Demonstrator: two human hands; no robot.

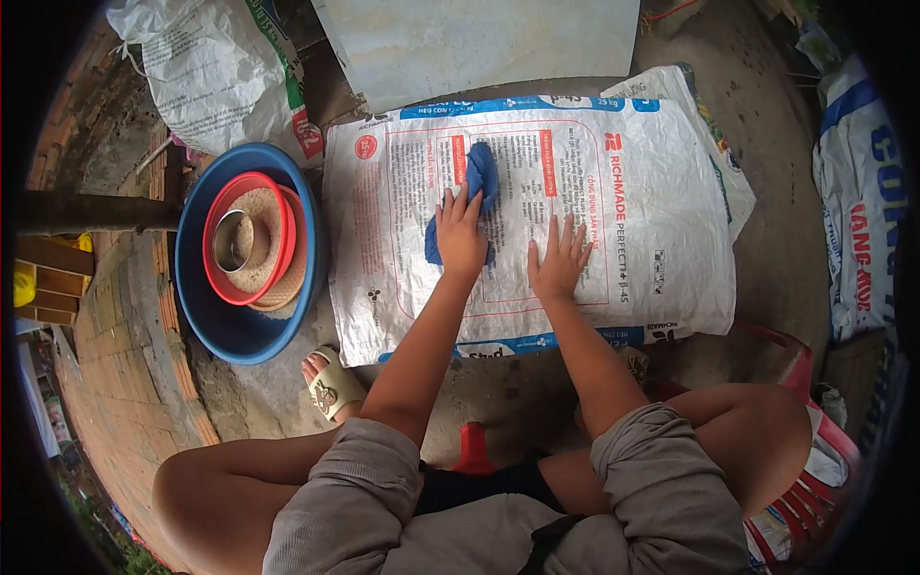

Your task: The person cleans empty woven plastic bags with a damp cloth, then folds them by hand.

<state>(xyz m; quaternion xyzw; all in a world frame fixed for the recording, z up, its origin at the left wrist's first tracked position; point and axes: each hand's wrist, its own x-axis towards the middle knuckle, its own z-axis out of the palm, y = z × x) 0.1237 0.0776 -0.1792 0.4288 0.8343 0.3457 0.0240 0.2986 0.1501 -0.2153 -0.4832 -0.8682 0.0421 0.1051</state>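
Note:
A large white printed feed sack (383,220) lies flat in front of me, with red and blue lettering. On its left half my left hand (460,235) presses down on a crumpled blue cloth (484,172), which sticks out above and beside the fingers. My right hand (561,257) rests palm down on the sack's middle, fingers spread, holding nothing. The two hands are a short distance apart.
Left of the sack stands a blue basin (189,254) containing a red basin (213,273), a metal bowl (225,244) and pale grain. A flat grey board (479,43) lies beyond. More sacks (206,77) lie at both sides; a red plastic chair (805,369) stands lower right.

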